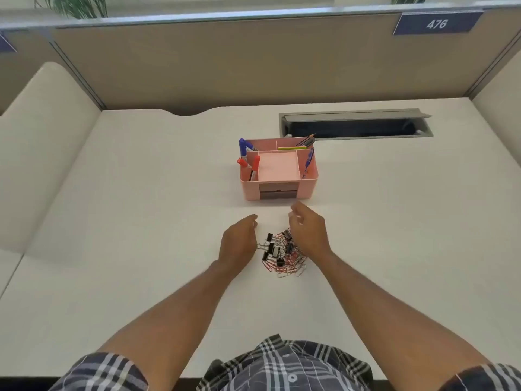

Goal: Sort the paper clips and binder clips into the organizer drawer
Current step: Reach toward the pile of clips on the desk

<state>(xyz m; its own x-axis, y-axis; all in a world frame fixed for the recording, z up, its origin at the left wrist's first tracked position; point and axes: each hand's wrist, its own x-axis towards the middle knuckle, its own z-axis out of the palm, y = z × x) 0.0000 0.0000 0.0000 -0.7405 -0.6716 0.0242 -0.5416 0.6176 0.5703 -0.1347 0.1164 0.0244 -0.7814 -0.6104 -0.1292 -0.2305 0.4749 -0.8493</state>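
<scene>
Drawer (278, 194) front toward clip pile (282, 253).

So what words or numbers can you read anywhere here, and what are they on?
"476": white digits on the dark blue sign fixed to the top of the partition wall, upper right.
The markers in the pink organizer may bear print, but it is too small to read.
Nothing else readable.

Bright, even overhead light leaves the white bench (141, 193) with only faint, soft shadows. Wide-angle distortion bows the partition (253, 66) toward 12 o'clock; the whole frame is slightly soft.
</scene>
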